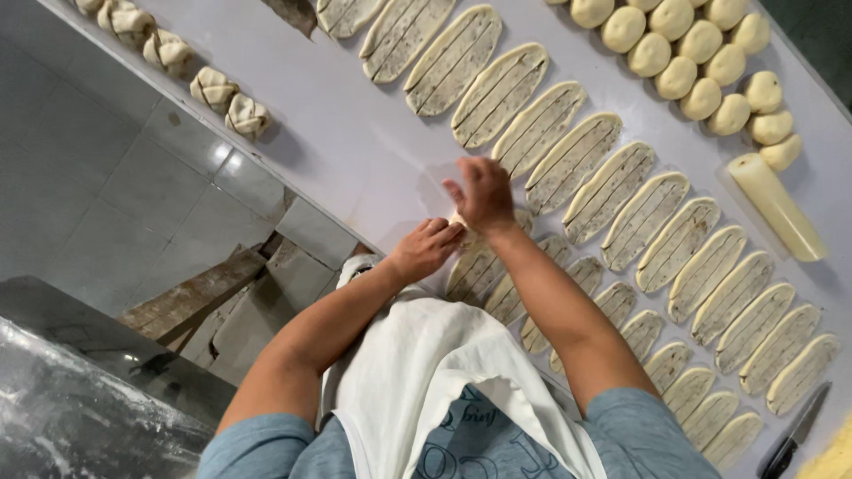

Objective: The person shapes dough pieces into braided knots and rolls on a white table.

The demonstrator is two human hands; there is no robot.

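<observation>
Twisting one slit dough piece (pixel 461 222) at the table (pixel 355 151) edge, we pinch its ends between left hand (pixel 426 248) and right hand (pixel 484 193), both closed on it, with the other slit ovals (pixel 568 164) ranged alongside in easy reach.

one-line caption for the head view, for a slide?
Both hands, left hand and right hand, work a dough piece beside rows of slit oval dough pieces on a floured table.
</observation>
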